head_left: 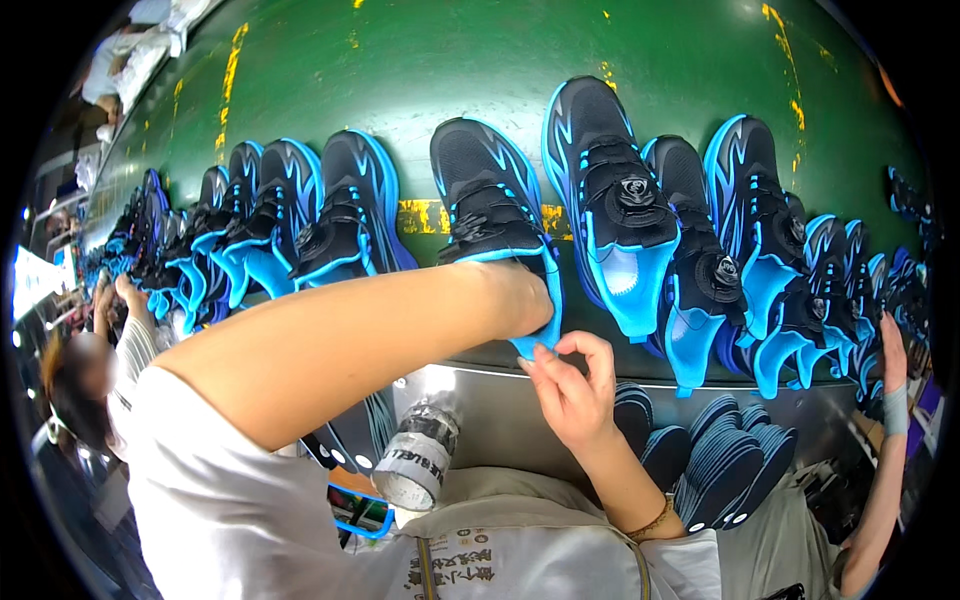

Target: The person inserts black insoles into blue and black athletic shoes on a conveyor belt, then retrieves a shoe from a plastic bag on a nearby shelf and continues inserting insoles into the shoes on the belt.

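On the green conveyor belt (420,60), the left hand (515,290) is buried in a black-and-blue mesh sneaker (485,195), grip unseen; the right hand (570,385) pinches its heel tab, which could slip free.

Shoes (620,210) stand in a row across the belt (420,70) — one shoe (490,200) at the middle. Nearer, insoles (720,460) are stacked right of a bottle (420,455) — both below the belt's edge.

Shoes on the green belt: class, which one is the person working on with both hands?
The black and blue shoe at the belt's near edge: the left hand is pushed inside its opening, the right hand pinches its blue heel tab. No hand touches the others.
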Tool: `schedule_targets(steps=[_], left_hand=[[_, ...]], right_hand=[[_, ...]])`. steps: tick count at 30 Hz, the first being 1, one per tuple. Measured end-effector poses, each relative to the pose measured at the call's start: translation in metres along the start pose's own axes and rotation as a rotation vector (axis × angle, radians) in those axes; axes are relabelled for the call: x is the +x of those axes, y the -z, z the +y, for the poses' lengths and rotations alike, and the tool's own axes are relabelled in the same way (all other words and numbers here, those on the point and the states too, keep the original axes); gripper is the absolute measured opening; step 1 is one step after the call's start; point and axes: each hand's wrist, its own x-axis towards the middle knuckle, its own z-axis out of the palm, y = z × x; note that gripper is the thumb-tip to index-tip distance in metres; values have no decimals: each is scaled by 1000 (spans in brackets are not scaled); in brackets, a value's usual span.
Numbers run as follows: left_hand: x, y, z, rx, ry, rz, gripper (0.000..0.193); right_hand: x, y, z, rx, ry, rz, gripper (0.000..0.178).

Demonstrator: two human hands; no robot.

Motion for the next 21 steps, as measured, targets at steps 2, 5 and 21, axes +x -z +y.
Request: schedule_targets(steps=[2,5,21], left_hand=[[3,-14,-6,-186,92,60,14],[6,-15,5,-246,231,-50,15],[-28,-72,0,-591,232,1639,45]], right_hand=[[-3,-1,-3,41,-26,8,30],[1,-1,-8,55,-50,-23,25],[106,-64,23,-309,65,-826,38]])
